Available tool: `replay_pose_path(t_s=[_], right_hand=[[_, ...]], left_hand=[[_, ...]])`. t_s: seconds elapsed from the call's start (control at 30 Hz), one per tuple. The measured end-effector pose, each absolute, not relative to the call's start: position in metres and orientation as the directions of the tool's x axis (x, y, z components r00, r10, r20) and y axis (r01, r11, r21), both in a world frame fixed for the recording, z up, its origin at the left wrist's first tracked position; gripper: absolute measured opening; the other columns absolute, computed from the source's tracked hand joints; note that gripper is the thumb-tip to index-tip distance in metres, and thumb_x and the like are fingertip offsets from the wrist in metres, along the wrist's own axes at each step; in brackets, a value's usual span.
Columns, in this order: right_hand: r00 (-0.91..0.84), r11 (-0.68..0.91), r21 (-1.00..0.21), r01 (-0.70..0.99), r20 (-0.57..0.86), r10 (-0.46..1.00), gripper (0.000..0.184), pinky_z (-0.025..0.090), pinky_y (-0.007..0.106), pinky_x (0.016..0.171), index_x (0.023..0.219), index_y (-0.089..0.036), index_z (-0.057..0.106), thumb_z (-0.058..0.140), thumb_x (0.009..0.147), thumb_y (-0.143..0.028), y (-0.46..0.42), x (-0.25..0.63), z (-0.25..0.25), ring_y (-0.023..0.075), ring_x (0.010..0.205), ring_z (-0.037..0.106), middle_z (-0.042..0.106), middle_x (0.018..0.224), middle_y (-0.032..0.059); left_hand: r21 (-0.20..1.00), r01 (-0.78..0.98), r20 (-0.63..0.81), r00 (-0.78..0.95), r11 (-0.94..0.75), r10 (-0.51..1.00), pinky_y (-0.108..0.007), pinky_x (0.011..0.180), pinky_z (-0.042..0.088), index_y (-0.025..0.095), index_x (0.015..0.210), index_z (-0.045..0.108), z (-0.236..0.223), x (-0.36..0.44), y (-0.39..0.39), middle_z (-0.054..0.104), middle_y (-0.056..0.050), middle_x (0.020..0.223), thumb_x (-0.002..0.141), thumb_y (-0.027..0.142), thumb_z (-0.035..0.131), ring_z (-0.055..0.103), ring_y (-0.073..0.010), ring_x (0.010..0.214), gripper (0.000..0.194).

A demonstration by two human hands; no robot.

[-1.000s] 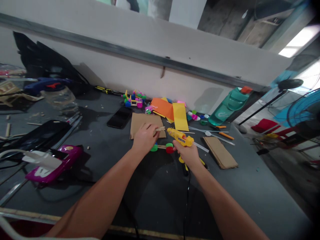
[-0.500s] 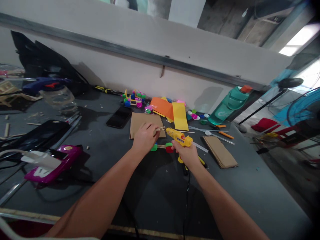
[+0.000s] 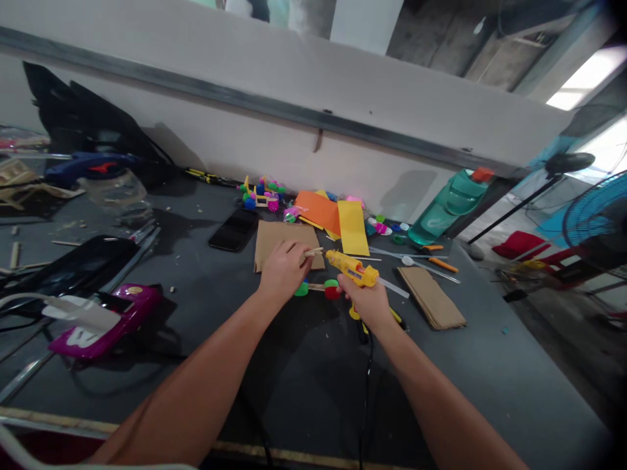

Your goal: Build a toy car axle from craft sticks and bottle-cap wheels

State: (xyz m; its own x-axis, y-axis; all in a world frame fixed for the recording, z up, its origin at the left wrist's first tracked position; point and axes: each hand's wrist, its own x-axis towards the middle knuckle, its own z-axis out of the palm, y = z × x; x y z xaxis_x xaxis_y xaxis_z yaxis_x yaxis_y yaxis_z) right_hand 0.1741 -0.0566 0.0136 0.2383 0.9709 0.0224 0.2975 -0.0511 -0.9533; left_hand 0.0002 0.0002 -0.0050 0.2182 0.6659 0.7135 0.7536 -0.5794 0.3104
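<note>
My right hand (image 3: 367, 300) is closed round the handle of a yellow hot glue gun (image 3: 353, 268), with a clear glue stick (image 3: 394, 288) jutting from its back. The gun's nozzle points left, close to the tips of some thin wooden sticks (image 3: 313, 252). Those sticks are pinched in my left hand (image 3: 284, 269), over a square of cardboard (image 3: 267, 243); their exact number I cannot make out. Below the hands lies a small piece with green and red bottle caps (image 3: 332, 289) joined by a wooden stick. My left hand partly covers its left end.
A black phone (image 3: 234, 230), orange paper (image 3: 316, 209) and yellow paper (image 3: 353, 228) lie behind. To the right are folded cardboard (image 3: 431, 297), orange-handled scissors (image 3: 443, 264) and a teal bottle (image 3: 448, 207). A purple power strip (image 3: 105, 323) sits left. The gun's black cord (image 3: 366, 391) runs toward me.
Almost nothing differs. Both hands keep their hold, and the glue gun's nozzle stays close to the stick tips.
</note>
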Motion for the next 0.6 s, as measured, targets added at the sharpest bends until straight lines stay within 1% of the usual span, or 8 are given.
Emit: replay_pose_path(t_s=[0.13,0.33,0.43,0.6], right_hand=[[0.240,-0.060,-0.952,0.300,0.015,0.971,0.030,0.040,0.023,0.037,0.068,-0.016,0.063,0.064,0.064,-0.046,-0.0576,0.1753,0.0161,0.0145,0.046,0.055,0.065,0.057,0.0041],[0.225,-0.042,-0.941,0.336,0.037,0.974,0.028,0.040,0.022,0.037,0.066,-0.017,0.064,0.064,0.064,-0.044,-0.0575,0.1730,0.0120,0.0156,0.048,0.057,0.064,0.056,0.0048],[0.236,-0.049,-0.943,0.330,0.032,0.971,0.028,0.040,0.023,0.038,0.068,-0.016,0.064,0.063,0.065,-0.044,-0.0571,0.1747,0.0134,0.0153,0.048,0.057,0.065,0.058,0.0051],[0.238,-0.062,-0.944,0.323,0.018,0.971,0.030,0.038,0.022,0.036,0.068,-0.015,0.064,0.063,0.065,-0.045,-0.0585,0.1740,0.0163,0.0147,0.046,0.056,0.065,0.059,0.0054]], left_hand=[[0.317,0.760,0.706,0.211,-0.568,0.676,-0.036,0.078,0.047,0.018,0.089,0.062,-0.0044,-0.0003,0.0001,0.063,-0.008,0.089,0.086,0.026,0.053,0.057,-0.0230,0.088,0.012],[0.324,0.749,0.716,0.205,-0.578,0.667,-0.036,0.079,0.047,0.019,0.089,0.061,-0.0060,-0.0004,0.0010,0.063,-0.008,0.089,0.088,0.030,0.051,0.057,-0.0231,0.088,0.015],[0.319,0.752,0.723,0.200,-0.577,0.661,-0.037,0.078,0.048,0.018,0.089,0.061,-0.0067,-0.0003,0.0019,0.063,-0.008,0.089,0.086,0.027,0.054,0.058,-0.0234,0.088,0.012],[0.332,0.746,0.716,0.199,-0.577,0.669,-0.036,0.077,0.048,0.018,0.089,0.062,-0.0051,0.0002,0.0006,0.063,-0.008,0.088,0.086,0.026,0.054,0.058,-0.0227,0.087,0.012]])
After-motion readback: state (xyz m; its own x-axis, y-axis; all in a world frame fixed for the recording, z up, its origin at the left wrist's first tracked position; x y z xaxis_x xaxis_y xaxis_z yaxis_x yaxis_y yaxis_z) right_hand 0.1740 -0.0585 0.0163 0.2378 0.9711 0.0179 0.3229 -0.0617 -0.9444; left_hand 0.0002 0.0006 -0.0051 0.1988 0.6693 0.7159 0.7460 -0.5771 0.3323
